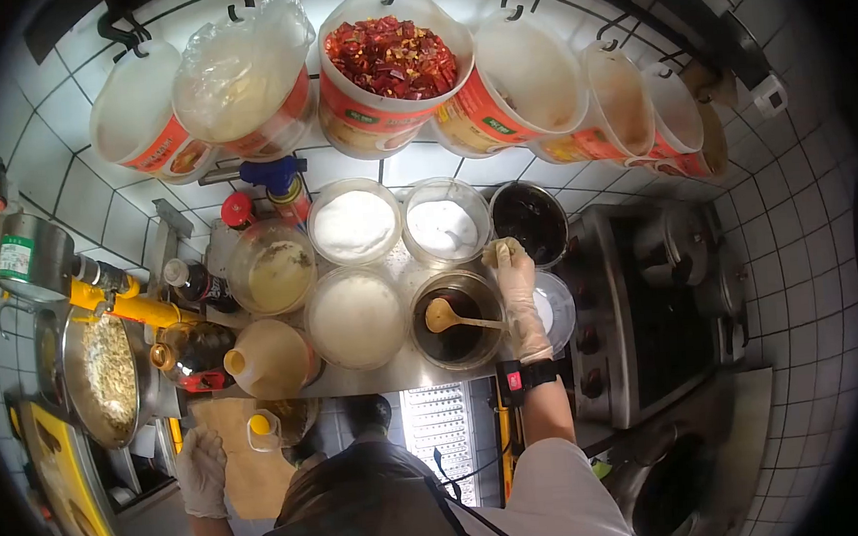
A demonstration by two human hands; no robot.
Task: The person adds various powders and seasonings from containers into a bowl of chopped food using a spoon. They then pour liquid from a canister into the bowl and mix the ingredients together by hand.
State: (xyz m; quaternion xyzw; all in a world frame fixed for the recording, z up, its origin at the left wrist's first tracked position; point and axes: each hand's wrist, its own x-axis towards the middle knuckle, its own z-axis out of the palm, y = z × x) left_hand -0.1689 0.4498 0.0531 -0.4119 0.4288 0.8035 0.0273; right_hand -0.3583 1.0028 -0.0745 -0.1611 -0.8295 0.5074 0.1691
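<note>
Currently reaching over the seasoning bowls (359, 321) with right hand (517, 287), clenching a pale handle (500, 254) just beside the dark sauce pot (530, 224); holding left hand (201, 471) low, slack and empty. Probably calling next for a steady dip without dripping. Working at a crowded steel counter (396, 376) against a tiled wall (70, 182) under hung tubs (392, 59)

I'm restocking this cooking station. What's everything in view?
Buckets: about seven, white and orange, hung on wall; one holds red chillies.
Powder tubs: three, white, counter.
Sauce tubs: two, dark, counter right; one holds a ladle.
Bottles: several, counter left.
Pan: one, food inside, far left.
Stove: one, grey, right.
Left hand: gloved, low, empty.
Right hand: gloved, gripping a pale item above the tubs.
</note>
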